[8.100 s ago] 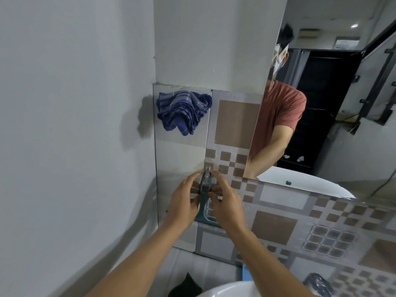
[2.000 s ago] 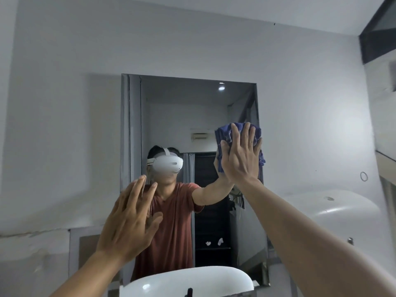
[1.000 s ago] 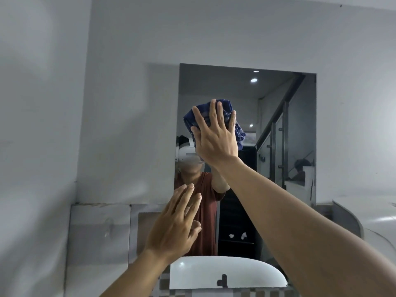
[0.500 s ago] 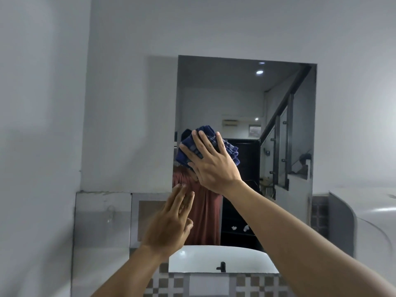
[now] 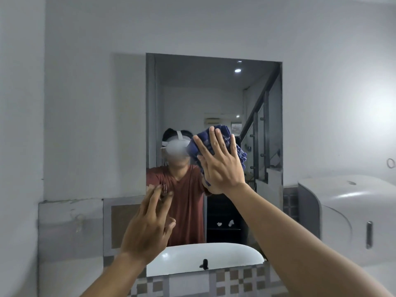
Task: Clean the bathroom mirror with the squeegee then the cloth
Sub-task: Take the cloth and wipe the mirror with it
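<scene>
The rectangular mirror (image 5: 214,97) hangs on the white wall straight ahead. My right hand (image 5: 221,166) presses a crumpled blue striped cloth (image 5: 198,144) flat against the glass near its middle, fingers spread over the cloth. My left hand (image 5: 147,229) is raised lower left with fingers apart, its tips at the mirror's lower left corner, holding nothing. The squeegee is not in view.
A white dome-shaped dispenser (image 5: 347,215) is mounted on the wall to the right. Patterned brown and grey tiles (image 5: 227,279) run below the mirror. The white basin (image 5: 205,257) shows only as a reflection at the mirror's bottom. A side wall stands close at left.
My right hand has slid the cloth rightward across the glass and slightly up. My left hand stays raised by the lower left corner. The view has shifted a little.
</scene>
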A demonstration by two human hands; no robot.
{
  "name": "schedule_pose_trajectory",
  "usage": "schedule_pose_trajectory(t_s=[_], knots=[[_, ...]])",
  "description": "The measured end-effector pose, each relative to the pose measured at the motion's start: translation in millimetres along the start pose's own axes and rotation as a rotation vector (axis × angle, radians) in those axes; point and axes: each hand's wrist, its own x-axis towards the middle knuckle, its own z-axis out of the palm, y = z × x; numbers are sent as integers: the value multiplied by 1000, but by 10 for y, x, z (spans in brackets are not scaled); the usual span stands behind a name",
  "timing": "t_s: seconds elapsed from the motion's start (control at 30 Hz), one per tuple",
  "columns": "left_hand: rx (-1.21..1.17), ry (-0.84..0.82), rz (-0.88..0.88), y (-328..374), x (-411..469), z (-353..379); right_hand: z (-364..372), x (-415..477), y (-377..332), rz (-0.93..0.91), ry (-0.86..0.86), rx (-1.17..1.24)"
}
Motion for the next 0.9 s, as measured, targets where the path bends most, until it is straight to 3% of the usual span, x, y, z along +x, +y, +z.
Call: schedule_pose_trajectory(t_s=[0.2,0.47,0.9], knots=[[-44,143,0,100,372,-179,13,-11,353,158,-6,-5],[34,144,56,-14,1240,-541,28,-173,797,353,6,10],[89,179,6,66,1339,-632,117,-690,942,477,-20,38]])
